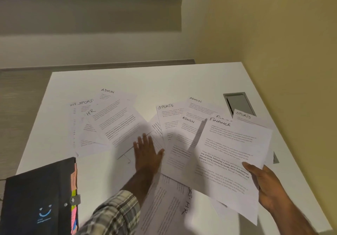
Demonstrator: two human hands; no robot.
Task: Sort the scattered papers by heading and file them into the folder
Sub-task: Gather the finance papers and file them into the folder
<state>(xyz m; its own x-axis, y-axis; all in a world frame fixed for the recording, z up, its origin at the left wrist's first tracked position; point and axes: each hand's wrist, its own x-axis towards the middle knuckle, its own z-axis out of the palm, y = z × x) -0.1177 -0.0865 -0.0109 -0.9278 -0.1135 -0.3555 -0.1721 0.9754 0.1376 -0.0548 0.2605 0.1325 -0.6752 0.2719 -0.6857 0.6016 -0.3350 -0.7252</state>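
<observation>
Several printed sheets with handwritten headings lie scattered on a white table (127, 81). My right hand (264, 185) grips a sheet headed FINANCE (231, 154) by its lower right edge, lifted above the other papers. My left hand (147, 152) lies flat with spread fingers on sheets near the table's middle. Sheets headed ADMIN (195, 107), SPORTS (167, 112) and HR (91, 114) lie further back. An HR sheet (164, 203) lies near me. A black folder (38, 198) with coloured tabs sits at the front left, closed.
A grey cable hatch (238, 103) is set into the table at the back right, partly covered by a SPORTS sheet (244, 116). A yellow wall (273, 34) borders the table on the right. Grey blinds hang behind.
</observation>
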